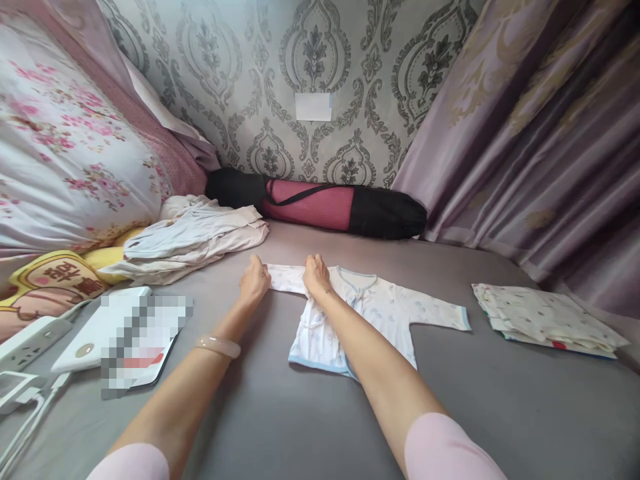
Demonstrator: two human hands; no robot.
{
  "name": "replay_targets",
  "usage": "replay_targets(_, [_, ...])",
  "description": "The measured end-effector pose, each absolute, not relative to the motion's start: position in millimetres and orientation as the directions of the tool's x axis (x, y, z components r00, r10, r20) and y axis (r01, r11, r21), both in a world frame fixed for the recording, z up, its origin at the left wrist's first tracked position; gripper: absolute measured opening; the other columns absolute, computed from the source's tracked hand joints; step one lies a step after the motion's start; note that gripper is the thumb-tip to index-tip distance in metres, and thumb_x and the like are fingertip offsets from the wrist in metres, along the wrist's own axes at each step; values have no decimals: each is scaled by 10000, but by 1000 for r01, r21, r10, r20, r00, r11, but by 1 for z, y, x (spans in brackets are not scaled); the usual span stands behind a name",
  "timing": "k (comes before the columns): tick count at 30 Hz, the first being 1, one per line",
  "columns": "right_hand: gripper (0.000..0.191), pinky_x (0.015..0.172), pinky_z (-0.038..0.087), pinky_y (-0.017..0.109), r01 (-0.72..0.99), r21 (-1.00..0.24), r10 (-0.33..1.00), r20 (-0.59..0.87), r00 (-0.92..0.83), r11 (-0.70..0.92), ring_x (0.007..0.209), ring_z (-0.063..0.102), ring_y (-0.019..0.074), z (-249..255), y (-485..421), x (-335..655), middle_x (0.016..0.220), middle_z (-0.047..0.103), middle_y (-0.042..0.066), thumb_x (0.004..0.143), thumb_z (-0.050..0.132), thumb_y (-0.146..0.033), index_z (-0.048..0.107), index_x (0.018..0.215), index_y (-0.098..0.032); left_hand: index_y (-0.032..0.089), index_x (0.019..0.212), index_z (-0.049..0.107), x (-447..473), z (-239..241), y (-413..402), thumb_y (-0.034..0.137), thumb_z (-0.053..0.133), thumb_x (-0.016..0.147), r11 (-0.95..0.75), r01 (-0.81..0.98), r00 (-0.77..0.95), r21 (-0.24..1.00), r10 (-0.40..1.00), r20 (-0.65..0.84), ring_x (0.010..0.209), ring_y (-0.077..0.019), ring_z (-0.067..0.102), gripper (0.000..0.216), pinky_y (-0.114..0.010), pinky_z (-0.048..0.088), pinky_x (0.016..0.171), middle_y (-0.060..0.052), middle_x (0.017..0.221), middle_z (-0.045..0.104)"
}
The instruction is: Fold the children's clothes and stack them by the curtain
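Small shirt (pixel 370 310) laid flat, your two hands closed on one sleeve

Behind everything runs the patterned wall (pixel 270 73), and below you spreads the grey sheet (pixel 270 427). Purple curtains (pixel 500 133) hang on your right; on your left leans a big flowered cushion (pixel 65 143). Against the foot of the wall lies a long black-and-pink bag (pixel 320 212). A loose heap of pale clothes (pixel 195 233) sits beside the flowered cushion, with a yellow cartoon cushion (pixel 55 283) next to it.

The shirt lies right in front of you, neckline toward the wall, blue trim along its hem, the sleeve on your right stretched out. Well apart on that side is a stack of folded cloth (pixel 545 317). Near your left arm are a white box (pixel 95 337), partly behind a pixelated patch, and a white power strip (pixel 30 343).

Your left hand (pixel 255 280) is curled shut at the cuff of the other sleeve; your right hand (pixel 317 275) is closed on the cloth near that sleeve's shoulder. Both grip the shirt, though your fingertips are largely hidden. A pale bangle (pixel 219 345) circles your left forearm, and a white card (pixel 313 107) shows on the wall.
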State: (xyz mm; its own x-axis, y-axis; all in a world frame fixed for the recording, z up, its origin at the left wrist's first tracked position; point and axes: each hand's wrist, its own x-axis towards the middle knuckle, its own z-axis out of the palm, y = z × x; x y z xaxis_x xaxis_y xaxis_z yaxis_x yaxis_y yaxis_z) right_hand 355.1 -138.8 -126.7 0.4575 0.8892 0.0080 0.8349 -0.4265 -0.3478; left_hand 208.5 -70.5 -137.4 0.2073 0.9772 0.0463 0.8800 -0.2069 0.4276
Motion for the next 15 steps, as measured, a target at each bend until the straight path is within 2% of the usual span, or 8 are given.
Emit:
replay_targets(3, [464,979,391,352,867,-330,910,53,411,-373,1178,516,231,-128,-151,350,1300,541,161,905,283,-25,574,1244,-152,104,1220,456,211,-138,-78,308,316,966,-310,888,302,339,950,76,996,-313,652,354,-393,470,800,-200,1070,671])
replay_targets(5, [424,1074,301,390,879,-333,912,109,395,-341,1299,417,256,-133,-160,346,1400,480,180,957,297,-134,521,1316,-109,94,1198,471,213,-139,-80,332,332,968,-336,896,329,289,941,76,1000,-320,653,360,-397,474,806,-211,1071,671])
replay_targets(8, [579,1165,96,457,858,-371,909,77,410,-356,1453,162,297,-144,-169,342,1557,273,200,1000,272,-367,343,1456,-17,101,1161,505,212,-139,-78,342,320,974,-345,911,339,226,939,67,983,-329,658,357,-401,483,789,-216,1057,674])
replay_targets(10, [663,1174,12,469,839,-391,909,11,416,-379,1477,60,292,-149,-172,341,1590,185,186,997,229,-437,264,1493,2,107,1155,518,210,-138,-75,345,306,978,-355,914,351,197,935,53,970,-332,660,364,-402,486,776,-218,1039,675])
replay_targets(15, [695,1177,-24,467,832,-397,907,-6,420,-388,1482,33,275,-153,-170,343,1602,154,156,985,201,-462,229,1510,-7,126,1134,540,196,-138,-66,387,275,980,-366,919,362,150,931,53,955,-339,653,402,-400,485,762,-211,1012,672])
